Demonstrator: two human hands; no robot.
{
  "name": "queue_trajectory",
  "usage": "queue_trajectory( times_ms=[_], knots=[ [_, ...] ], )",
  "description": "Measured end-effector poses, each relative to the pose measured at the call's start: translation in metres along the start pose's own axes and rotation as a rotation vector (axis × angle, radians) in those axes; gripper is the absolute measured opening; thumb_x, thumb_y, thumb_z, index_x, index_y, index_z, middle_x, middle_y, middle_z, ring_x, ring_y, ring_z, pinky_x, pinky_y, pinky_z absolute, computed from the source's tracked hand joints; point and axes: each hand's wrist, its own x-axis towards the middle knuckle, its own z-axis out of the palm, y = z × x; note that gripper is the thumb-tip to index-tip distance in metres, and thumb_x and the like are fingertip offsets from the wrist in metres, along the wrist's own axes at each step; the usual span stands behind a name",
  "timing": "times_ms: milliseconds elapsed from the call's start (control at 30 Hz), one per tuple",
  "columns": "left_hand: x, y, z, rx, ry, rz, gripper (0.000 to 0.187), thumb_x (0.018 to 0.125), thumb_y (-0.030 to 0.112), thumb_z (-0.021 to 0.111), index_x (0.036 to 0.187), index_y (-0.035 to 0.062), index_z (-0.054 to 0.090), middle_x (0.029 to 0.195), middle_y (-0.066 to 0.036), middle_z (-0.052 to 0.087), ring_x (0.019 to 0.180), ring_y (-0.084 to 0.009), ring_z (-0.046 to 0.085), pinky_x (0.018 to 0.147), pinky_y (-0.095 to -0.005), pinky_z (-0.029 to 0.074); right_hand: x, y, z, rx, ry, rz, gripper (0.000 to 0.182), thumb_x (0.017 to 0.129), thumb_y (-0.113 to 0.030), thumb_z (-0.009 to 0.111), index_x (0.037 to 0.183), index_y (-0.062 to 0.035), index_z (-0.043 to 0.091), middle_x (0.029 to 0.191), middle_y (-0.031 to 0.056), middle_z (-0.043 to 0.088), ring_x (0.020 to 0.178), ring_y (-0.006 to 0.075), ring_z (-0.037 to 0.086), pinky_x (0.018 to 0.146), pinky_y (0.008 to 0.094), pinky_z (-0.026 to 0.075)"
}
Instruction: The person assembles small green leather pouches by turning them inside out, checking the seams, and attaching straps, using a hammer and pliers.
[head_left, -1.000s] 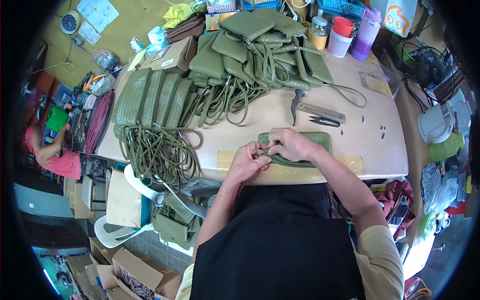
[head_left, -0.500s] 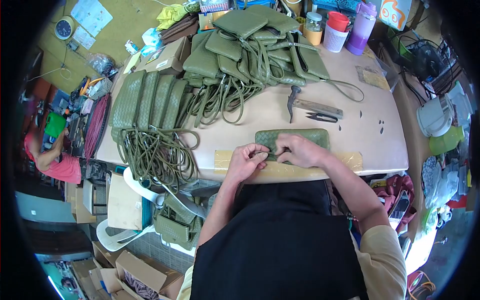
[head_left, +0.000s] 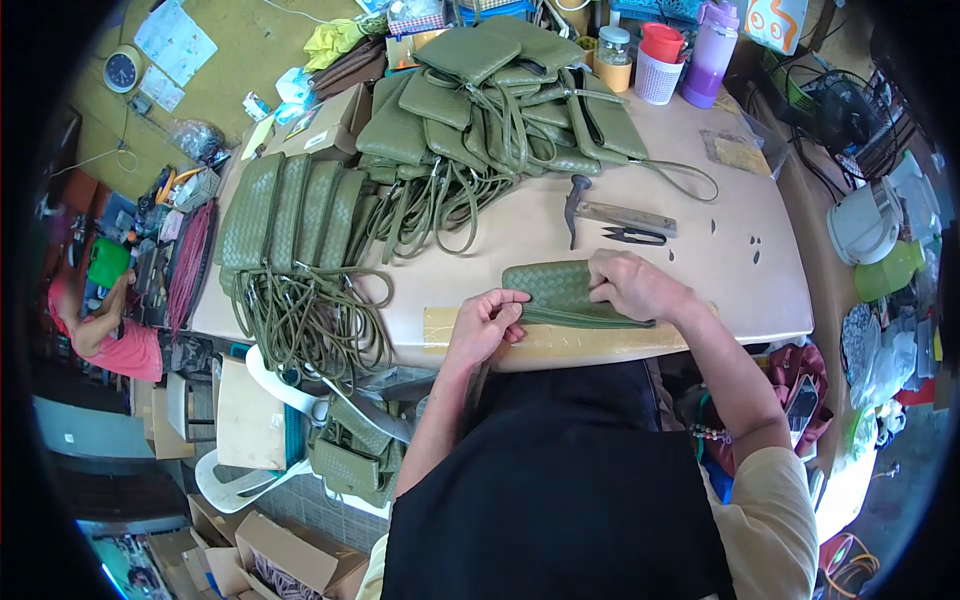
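A green woven pouch point(head_left: 556, 290) lies flat at the table's front edge, with a zipper along its near side. My left hand point(head_left: 487, 325) pinches the near left corner by the zipper end, thumb against fingers. Over the pouch's right part, my right hand point(head_left: 638, 287) has its fingers curled and closed against the surface. What its fingertips grip there is partly hidden. Just beyond the pouch are black thread snips point(head_left: 634, 236) and a hammer point(head_left: 625, 216).
A heap of green pouches point(head_left: 480, 110) with wrist straps covers the table's back. To the left stands a row of pouches point(head_left: 290, 210), straps hanging forward. Cups and a purple bottle point(head_left: 708, 60) stand at back right. A person in pink point(head_left: 120, 340) is at far left.
My right hand has moved from the zipper near my left hand to the pouch's right side. More of the woven surface and zipper shows. My left hand stays at the left corner.
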Motion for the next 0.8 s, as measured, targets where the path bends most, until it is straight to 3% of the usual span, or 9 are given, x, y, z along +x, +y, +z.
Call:
queue_trajectory(
  times_ms=[33,100,267,300,333,400,467,567,800],
  knots=[
    [0.001,0.001,0.001,0.002,-0.006,-0.025,0.02,0.094,0.01,0.056,0.109,0.0008,0.065,0.075,-0.001,0.064,0.062,-0.0071,0.06,0.058,-0.0205,0.048,0.003,-0.007,0.003,-0.004,0.004,0.003,0.015,0.08,-0.008,0.066,0.081,0.0006,0.054,0.084,0.0151,0.058,0.084,0.0337,0.059,0.077,0.0409,0.047],
    [0.003,-0.003,0.0,0.008,-0.013,-0.016,0.019,0.094,0.01,0.056,0.109,0.0016,0.065,0.075,-0.001,0.064,0.061,-0.0065,0.059,0.058,-0.0198,0.047,0.008,-0.033,0.024,0.182,0.13,-0.336,0.016,0.078,-0.007,0.068,0.081,0.0007,0.053,0.083,0.0152,0.057,0.083,0.0343,0.059,0.077,0.0417,0.047],
    [-0.004,-0.005,0.002,0.126,-0.028,0.006,0.019,0.092,0.012,0.058,0.107,0.0027,0.067,0.074,0.0,0.063,0.064,-0.0071,0.056,0.06,-0.0221,0.046,-0.006,-0.001,0.024,0.095,0.004,-0.225,0.017,0.077,-0.004,0.068,0.082,0.0008,0.052,0.082,0.0141,0.055,0.081,0.037,0.057,0.076,0.0435,0.046],
    [-0.004,-0.005,0.004,0.295,-0.004,0.189,0.018,0.09,0.013,0.061,0.103,0.0033,0.069,0.072,-0.001,0.061,0.066,-0.0093,0.055,0.062,-0.0239,0.045,-0.012,0.008,0.015,0.094,0.006,-0.225,0.017,0.077,-0.004,0.068,0.082,0.0008,0.052,0.082,0.0141,0.055,0.081,0.037,0.057,0.076,0.0435,0.046],
    [-0.005,-0.005,0.007,0.464,0.021,0.371,0.017,0.088,0.013,0.064,0.099,0.0039,0.071,0.071,-0.002,0.06,0.067,-0.0115,0.055,0.064,-0.0258,0.045,-0.02,0.017,0.006,0.048,0.055,-0.154,0.015,0.078,-0.005,0.067,0.085,0.0002,0.055,0.082,0.0119,0.056,0.08,0.0325,0.059,0.074,0.0405,0.047],
    [-0.007,0.006,0.022,0.54,0.096,0.361,0.014,0.085,0.015,0.066,0.094,0.0067,0.072,0.069,-0.004,0.057,0.067,-0.0159,0.056,0.064,-0.0295,0.045,-0.021,0.02,-0.007,-0.003,0.108,-0.082,0.013,0.08,-0.005,0.067,0.088,-0.0005,0.057,0.081,0.0096,0.058,0.079,0.028,0.06,0.073,0.0374,0.047],
    [-0.005,0.007,0.028,0.649,0.198,0.257,0.013,0.081,0.022,0.071,0.083,0.0105,0.075,0.068,-0.008,0.058,0.066,-0.0244,0.058,0.064,-0.0347,0.046,-0.025,0.018,-0.013,0.554,0.322,0.05,0.012,0.085,-0.006,0.063,0.096,-0.0011,0.062,0.082,0.0048,0.061,0.079,0.0146,0.06,0.07,0.0297,0.048],
    [0.003,0.007,0.028,0.716,0.222,0.202,0.018,0.08,0.026,0.071,0.083,0.0088,0.074,0.071,-0.01,0.063,0.065,-0.0257,0.06,0.064,-0.0358,0.047,-0.028,0.019,-0.009,0.616,0.181,0.103,0.015,0.087,-0.008,0.06,0.1,-0.0006,0.064,0.085,0.0019,0.063,0.079,0.0062,0.056,0.069,0.0243,0.047],
    [0.004,0.013,0.026,0.712,0.201,0.084,0.023,0.08,0.029,0.071,0.08,0.0061,0.072,0.075,-0.012,0.067,0.064,-0.0259,0.062,0.063,-0.037,0.048,-0.004,-0.017,0.056,0.092,0.218,-0.393,0.012,0.077,-0.004,0.067,0.088,-0.001,0.064,0.084,0.0124,0.062,0.081,0.0276,0.062,0.073,0.0384,0.05]
  ],
)
